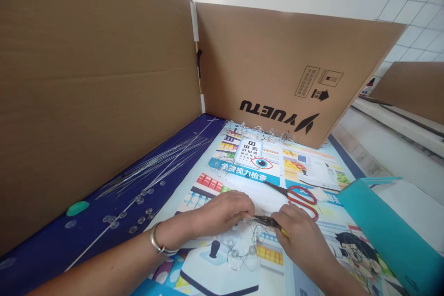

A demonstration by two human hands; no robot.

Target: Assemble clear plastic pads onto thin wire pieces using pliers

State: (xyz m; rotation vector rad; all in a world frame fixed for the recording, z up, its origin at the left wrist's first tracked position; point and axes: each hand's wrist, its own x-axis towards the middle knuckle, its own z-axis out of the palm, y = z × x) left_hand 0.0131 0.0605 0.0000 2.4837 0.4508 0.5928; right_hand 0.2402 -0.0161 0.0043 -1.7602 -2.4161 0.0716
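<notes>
My right hand is closed around the handles of a pair of pliers, whose dark jaws point left. The jaw tips meet the fingertips of my left hand, which is closed in a pinch on a thin wire with clear beads. Loops of that beaded wire hang just below both hands, over the printed sheet. Exactly where the jaws bite is hidden by my left fingers. Scissors with red handles lie just beyond my right hand, blades toward the left.
Loose clear beads and a bundle of straight wires lie on the blue strip at left, near a green oval piece. More beaded wire rests by the cardboard panel. A teal folder lies at right.
</notes>
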